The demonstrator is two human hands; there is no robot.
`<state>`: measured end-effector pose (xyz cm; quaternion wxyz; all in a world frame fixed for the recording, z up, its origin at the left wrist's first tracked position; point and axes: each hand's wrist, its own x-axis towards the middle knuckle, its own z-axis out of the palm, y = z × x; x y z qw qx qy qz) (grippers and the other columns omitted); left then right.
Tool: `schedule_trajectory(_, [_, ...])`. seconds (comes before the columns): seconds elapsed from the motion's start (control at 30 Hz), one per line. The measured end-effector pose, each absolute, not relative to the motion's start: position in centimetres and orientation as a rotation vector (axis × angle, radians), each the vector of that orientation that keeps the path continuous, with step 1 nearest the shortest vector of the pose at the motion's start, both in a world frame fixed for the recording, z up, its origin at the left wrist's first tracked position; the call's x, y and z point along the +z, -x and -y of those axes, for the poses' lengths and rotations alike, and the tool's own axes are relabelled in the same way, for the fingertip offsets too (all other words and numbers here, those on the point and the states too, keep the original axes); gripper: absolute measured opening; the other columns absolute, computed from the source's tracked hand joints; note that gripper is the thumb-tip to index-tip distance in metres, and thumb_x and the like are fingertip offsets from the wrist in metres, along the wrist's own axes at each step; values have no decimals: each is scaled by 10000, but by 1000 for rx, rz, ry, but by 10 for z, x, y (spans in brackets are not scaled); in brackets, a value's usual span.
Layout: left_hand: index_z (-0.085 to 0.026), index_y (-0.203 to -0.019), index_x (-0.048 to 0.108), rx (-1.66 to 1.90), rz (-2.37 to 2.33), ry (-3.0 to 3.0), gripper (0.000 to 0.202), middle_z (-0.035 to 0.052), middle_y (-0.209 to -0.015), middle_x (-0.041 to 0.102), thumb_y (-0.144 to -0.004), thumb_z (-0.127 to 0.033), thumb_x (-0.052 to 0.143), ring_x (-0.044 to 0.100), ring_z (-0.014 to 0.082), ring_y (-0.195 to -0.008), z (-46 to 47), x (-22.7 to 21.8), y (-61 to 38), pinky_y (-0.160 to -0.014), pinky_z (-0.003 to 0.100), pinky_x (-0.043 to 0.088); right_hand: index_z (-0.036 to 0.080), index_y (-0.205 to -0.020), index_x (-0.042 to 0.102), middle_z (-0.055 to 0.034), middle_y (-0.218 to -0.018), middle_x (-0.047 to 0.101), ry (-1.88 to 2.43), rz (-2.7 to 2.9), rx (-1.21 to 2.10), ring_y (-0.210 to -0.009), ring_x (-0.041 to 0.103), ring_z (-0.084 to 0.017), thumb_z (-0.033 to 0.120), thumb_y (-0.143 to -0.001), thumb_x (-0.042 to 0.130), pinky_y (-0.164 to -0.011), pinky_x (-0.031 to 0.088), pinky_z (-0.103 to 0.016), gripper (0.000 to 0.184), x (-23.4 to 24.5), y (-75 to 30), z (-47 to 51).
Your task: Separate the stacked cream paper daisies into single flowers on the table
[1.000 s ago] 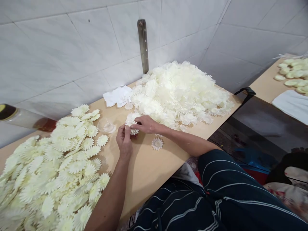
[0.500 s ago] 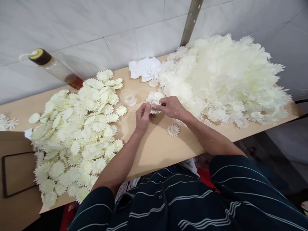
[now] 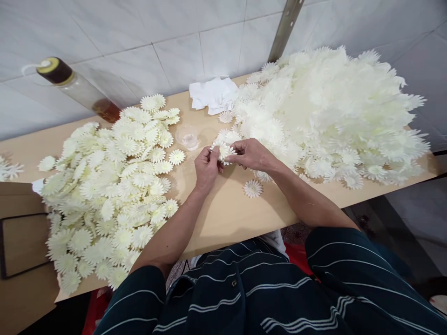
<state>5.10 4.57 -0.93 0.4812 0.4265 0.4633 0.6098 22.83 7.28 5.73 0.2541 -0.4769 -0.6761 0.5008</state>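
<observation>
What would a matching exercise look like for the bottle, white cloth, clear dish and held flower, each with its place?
1 bottle
2 white cloth
3 clear dish
4 held flower

a pinched between left hand and right hand
b by the wall, far left
c at the wall beside the tall flower heap
d on the table beside the flat flower spread

Pairs: 1-b, 2-c, 3-d, 4-a

light: bright, even, diffuse | shadows: soft, faint beneath forearms | glare: white heap upper right near washed out | edges: wide-angle bending | focus: sharp
</observation>
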Motion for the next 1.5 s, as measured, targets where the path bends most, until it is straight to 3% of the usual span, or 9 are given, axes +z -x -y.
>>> schedule_trajectory(0.17, [-221,-889,684,1526,-1104,-994,605,-65,-591,633,-863,-802,851,555,98,-447,-45,-12,-53,-423,222,443,235,-609,397,41,-595,357,1340,2005,1087,-635,358,-117,721,-892,760,-591,268,-308,670,57,-231,-75])
schedule_trajectory(0.33, [-225,-878,628,1596,-1151,-926,534,-46,-661,679,-897,-696,878,628,107,-533,-46,-13,-53,-525,223,531,252,-647,282,31,-625,256,1313,1952,980,-641,291,-124,942,-956,554,-593,223,-326,803,56,-231,-75])
schedule_trajectory(0.47, [-228,-936,608,1591,-1150,-885,511,-25,-725,730,-901,-658,880,663,113,-545,-48,-13,-54,-513,215,513,255,-659,389,36,-557,381,1276,1673,1157,-533,371,-117,1047,-868,577,-536,287,-312,840,50,-231,-74])
schedule_trajectory(0.6, [-217,-979,658,1533,-1115,-872,487,-23,-727,736,-848,-609,915,656,111,-511,-48,-10,-53,-479,207,495,250,-666,483,30,-552,509,1212,1557,1221,-468,460,-115,1017,-789,724,-504,342,-307,814,48,-231,-76])
schedule_trajectory(0.8, [-206,-881,703,1489,-1069,-940,441,-24,-664,677,-865,-605,890,665,133,-520,-45,-6,-51,-472,232,518,248,-649,509,48,-522,474,1242,1585,1173,-472,439,-115,920,-781,827,-498,316,-306,755,51,-229,-75])
schedule_trajectory(0.93, [-207,-810,675,1481,-1059,-995,524,-19,-637,670,-854,-680,896,657,141,-513,-45,-7,-51,-460,245,518,241,-620,494,32,-541,450,1296,1629,1090,-541,414,-123,972,-839,719,-526,297,-311,796,50,-226,-72])
schedule_trajectory(1.1, [-209,-1047,768,1427,-1093,-1015,480,-40,-597,686,-861,-628,910,647,146,-454,-48,-14,-51,-423,238,501,245,-614,375,18,-574,414,1336,1685,879,-597,387,-124,1009,-925,543,-581,306,-328,841,48,-222,-70])
schedule_trajectory(1.3, [-226,-1348,775,1323,-1074,-1103,532,-50,-516,652,-930,-546,847,593,160,-387,-46,-16,-48,-403,253,469,249,-734,540,21,-551,545,1332,1599,1000,-485,498,-134,894,-988,612,-559,412,-330,697,46,-220,-69])
schedule_trajectory(1.5, [-187,-1057,807,1288,-1041,-1059,417,-7,-566,653,-936,-586,800,632,163,-449,-44,-8,-49,-396,250,466,276,-888,520,45,-567,552,1260,1590,1059,-466,495,-145,904,-968,631,-497,407,-321,643,42,-219,-69])
